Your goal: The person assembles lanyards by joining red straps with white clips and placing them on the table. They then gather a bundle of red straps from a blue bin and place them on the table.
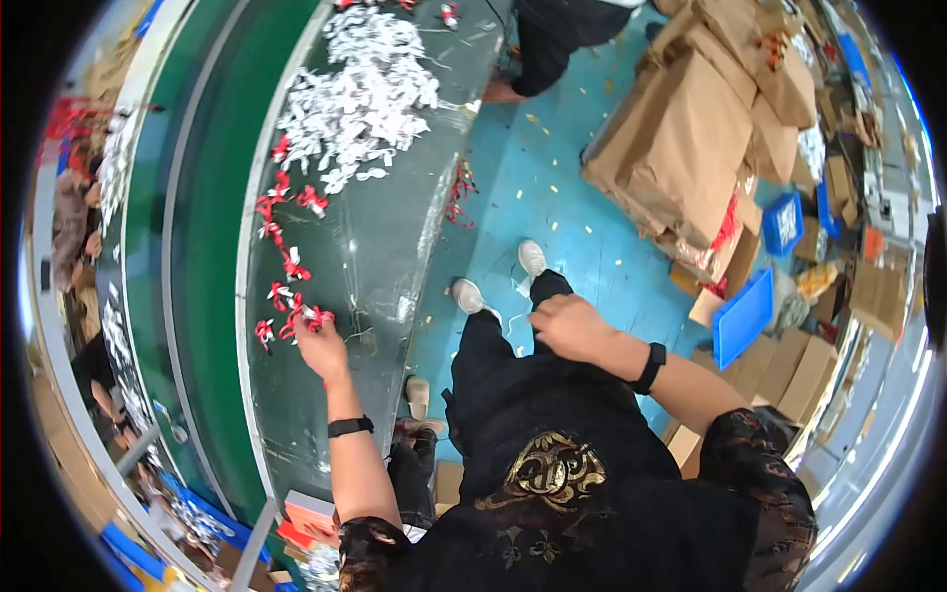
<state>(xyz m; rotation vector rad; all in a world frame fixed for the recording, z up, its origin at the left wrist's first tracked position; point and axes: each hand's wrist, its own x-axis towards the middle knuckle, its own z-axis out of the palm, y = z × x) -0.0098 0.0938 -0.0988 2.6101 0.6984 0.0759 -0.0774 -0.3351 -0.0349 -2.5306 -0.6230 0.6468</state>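
Observation:
My left hand (323, 351) reaches over the dark green worktop (365, 261), its fingertips closed around a small red-and-white bundle (314, 319) that looks like looped cord. Beside it, several similar red-and-white bundles (293, 264) form a loose line along the worktop's left side. Farther up lies a big heap of white looped pieces (360, 94). My right hand (572, 327) hangs in front of my body, off the worktop, its fingers curled together. A thin white strand shows near those fingertips; whether they hold it is hidden.
A green conveyor belt (222, 197) runs left of the worktop. Another person's dark-clothed leg (546, 44) stands at the far end. Large brown paper-covered boxes (681, 148), a blue bin (744, 318) and cartons (789, 370) crowd the blue floor to the right. More people sit beyond the belt.

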